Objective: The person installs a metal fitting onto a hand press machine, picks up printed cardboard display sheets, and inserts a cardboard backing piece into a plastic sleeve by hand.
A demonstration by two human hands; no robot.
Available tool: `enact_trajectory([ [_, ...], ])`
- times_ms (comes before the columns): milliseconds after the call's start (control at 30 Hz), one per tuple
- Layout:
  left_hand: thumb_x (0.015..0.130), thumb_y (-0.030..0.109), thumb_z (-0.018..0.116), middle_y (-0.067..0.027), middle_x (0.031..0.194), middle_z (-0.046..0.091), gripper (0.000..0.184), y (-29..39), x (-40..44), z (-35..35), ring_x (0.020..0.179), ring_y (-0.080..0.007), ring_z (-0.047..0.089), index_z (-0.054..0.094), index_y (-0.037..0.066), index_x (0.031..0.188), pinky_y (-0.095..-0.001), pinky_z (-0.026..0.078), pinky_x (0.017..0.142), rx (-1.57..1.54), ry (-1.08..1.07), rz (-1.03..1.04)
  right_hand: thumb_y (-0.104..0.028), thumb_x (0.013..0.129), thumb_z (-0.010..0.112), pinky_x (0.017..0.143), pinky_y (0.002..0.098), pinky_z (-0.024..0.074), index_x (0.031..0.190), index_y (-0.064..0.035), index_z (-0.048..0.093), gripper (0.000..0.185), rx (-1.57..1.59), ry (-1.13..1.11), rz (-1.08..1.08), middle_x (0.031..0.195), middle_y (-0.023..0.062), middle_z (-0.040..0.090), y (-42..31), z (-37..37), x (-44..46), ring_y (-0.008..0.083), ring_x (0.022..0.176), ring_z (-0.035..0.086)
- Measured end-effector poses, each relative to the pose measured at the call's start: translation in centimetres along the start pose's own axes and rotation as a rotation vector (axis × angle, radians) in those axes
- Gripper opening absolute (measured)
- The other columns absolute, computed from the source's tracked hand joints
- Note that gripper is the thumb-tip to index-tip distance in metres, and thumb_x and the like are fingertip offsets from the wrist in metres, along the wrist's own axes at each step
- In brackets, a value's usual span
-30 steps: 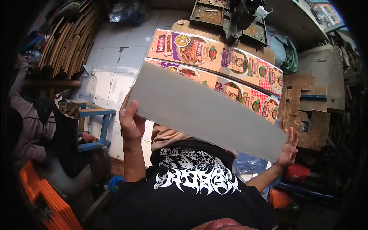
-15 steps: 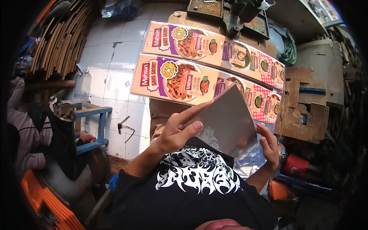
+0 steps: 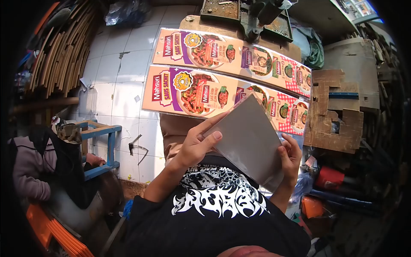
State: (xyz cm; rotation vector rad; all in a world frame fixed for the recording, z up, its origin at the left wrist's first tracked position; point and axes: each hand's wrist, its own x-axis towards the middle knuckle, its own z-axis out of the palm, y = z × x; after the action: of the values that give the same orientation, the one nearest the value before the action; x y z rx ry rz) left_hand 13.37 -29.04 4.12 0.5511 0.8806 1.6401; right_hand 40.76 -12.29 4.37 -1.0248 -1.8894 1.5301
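A glossy grey rectangular sheet (image 3: 250, 143), with clear plastic along its edges, is tilted in front of my chest. My left hand (image 3: 197, 143) grips its left edge, thumb on top and fingers underneath. My right hand (image 3: 290, 156) closes on the right edge with curled fingers; part of its grip is hidden. Beyond the sheet lie two long printed panels under clear plastic: the near "Saus Sachet" panel (image 3: 188, 92), partly covered by the sheet's upper corner, and the far panel (image 3: 231, 53). Whether the sheet is a single piece or a stack is unclear.
A dark metal machine (image 3: 252, 19) with trays stands behind the panels. Cut brown boards (image 3: 336, 115) are at right. A blue-framed stool (image 3: 100, 132) and another person's sleeve (image 3: 32, 171) are at left. Boards (image 3: 64, 55) lean at the upper left.
My right hand has moved in from beside the sheet to its right edge. The sheet has turned slightly, showing more of its grey face. The whole view has shifted a little.
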Motion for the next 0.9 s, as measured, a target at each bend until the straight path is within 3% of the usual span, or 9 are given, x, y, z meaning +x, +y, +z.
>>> enact_trajectory([
  [67,0.102,0.01,0.052,-0.0131,0.142,0.051,0.053,-0.1,0.2,-0.1,0.117,-0.0174,0.059,0.035,-0.001,0.15,-0.0298,0.049,0.098,-0.041,0.027,-0.022,-0.003,0.094,0.065,0.065,0.0179,0.0406,0.123,0.0002,0.066,0.029,0.056,0.002,-0.051,0.083,-0.0005,0.062,0.2,0.1,0.3,0.0034,0.072,0.052],
  [300,0.102,0.012,0.052,-0.0136,0.134,0.056,0.052,-0.9,0.7,-0.6,0.113,-0.0162,0.061,0.035,-0.002,0.149,-0.0299,0.057,0.089,-0.094,0.107,-0.047,0.0,0.094,0.064,0.068,0.0186,0.0414,0.125,-0.0002,0.066,0.031,0.0,-0.037,-0.032,0.089,0.0005,0.064,0.5,0.3,1.7,0.0048,0.077,0.052],
  [400,0.102,0.012,0.052,-0.0137,0.132,0.057,0.051,-0.8,1.0,-0.7,0.112,-0.016,0.062,0.036,-0.003,0.148,-0.0297,0.058,0.088,-0.048,0.115,-0.008,-0.002,0.094,0.065,0.065,0.0164,0.0363,0.128,0.0013,0.063,0.034,-0.061,-0.038,-0.085,0.087,-0.0047,0.062,0.8,0.6,2.0,0.0019,0.073,0.049],
  [467,0.102,0.011,0.051,-0.0139,0.132,0.058,0.05,-0.7,0.8,-0.4,0.112,-0.016,0.061,0.036,-0.004,0.148,-0.0295,0.057,0.089,-0.049,0.134,-0.014,-0.001,0.094,0.063,0.071,0.0196,0.0432,0.124,0.001,0.066,0.03,-0.089,-0.051,-0.016,0.093,0.0013,0.066,0.4,0.7,2.2,0.006,0.079,0.054],
  [667,0.102,0.011,0.053,-0.0142,0.133,0.058,0.051,-0.9,1.3,-1.1,0.112,-0.0154,0.061,0.037,-0.005,0.147,-0.0287,0.051,0.094,0.028,0.179,0.032,-0.002,0.095,0.063,0.075,0.0202,0.0456,0.124,0.0011,0.066,0.029,-0.08,-0.092,0.026,0.101,0.0057,0.07,1.1,1.1,3.1,0.0073,0.085,0.058],
  [767,0.102,0.012,0.054,-0.0142,0.13,0.059,0.051,0.2,2.0,-1.7,0.113,-0.0148,0.06,0.038,-0.004,0.147,-0.0286,0.049,0.095,0.143,0.191,0.045,-0.003,0.095,0.063,0.072,0.0202,0.045,0.124,0.0014,0.066,0.029,-0.114,-0.081,-0.029,0.098,0.0056,0.07,0.9,1.8,4.1,0.0068,0.08,0.057],
  [833,0.102,0.012,0.054,-0.0146,0.125,0.062,0.048,0.9,2.2,-2.2,0.109,-0.0158,0.063,0.04,-0.005,0.144,-0.0289,0.055,0.088,0.201,0.156,0.005,-0.003,0.095,0.063,0.066,0.0199,0.0422,0.123,0.0018,0.066,0.028,-0.117,-0.079,-0.043,0.096,0.0047,0.07,0.4,2.2,5.0,0.006,0.073,0.053],
  [867,0.102,0.012,0.053,-0.0167,0.119,0.063,0.044,1.8,2.6,-2.0,0.097,-0.0182,0.068,0.041,-0.005,0.142,-0.0298,0.061,0.077,0.122,0.155,-0.063,-0.003,0.095,0.063,0.065,0.0201,0.0409,0.122,0.0016,0.066,0.028,-0.13,-0.087,-0.038,0.095,0.0046,0.07,0.3,2.0,5.5,0.0059,0.071,0.051],
  [900,0.102,0.012,0.053,-0.0167,0.119,0.063,0.044,2.2,3.0,-2.1,0.097,-0.0182,0.068,0.041,-0.005,0.142,-0.0298,0.061,0.077,0.118,0.154,-0.067,-0.003,0.095,0.063,0.063,0.0202,0.0396,0.122,0.0013,0.067,0.028,-0.144,-0.094,-0.032,0.094,0.0044,0.07,0.1,2.0,5.9,0.0058,0.07,0.049],
])
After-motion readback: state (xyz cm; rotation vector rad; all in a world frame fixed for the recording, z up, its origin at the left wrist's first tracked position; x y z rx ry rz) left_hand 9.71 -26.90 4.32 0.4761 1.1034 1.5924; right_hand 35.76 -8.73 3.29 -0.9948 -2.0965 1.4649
